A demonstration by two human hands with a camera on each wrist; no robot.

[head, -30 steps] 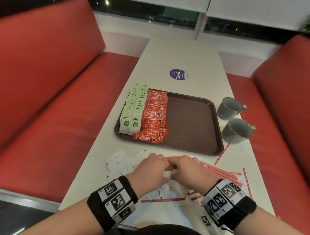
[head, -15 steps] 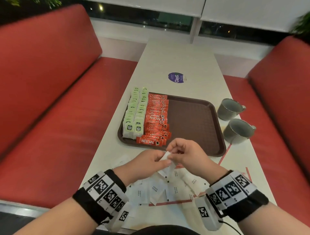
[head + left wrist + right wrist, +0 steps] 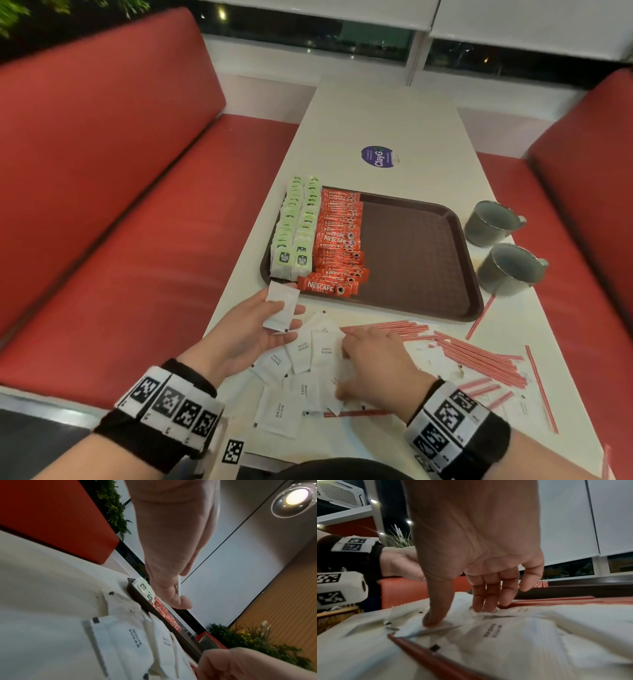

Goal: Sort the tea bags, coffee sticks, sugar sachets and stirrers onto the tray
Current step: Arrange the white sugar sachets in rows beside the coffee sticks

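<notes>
Two hands work at the near end of the long white table. The brown plastic tray lies far of them, with green tea bags and red coffee sticks in rows on its left side. The left hand is palm up, its thumb holding one white paper sugar sachet on the fingers. The right hand presses spread fingertips on the loose white sugar sachets. Thin red stirrers lie right of it.
</notes>
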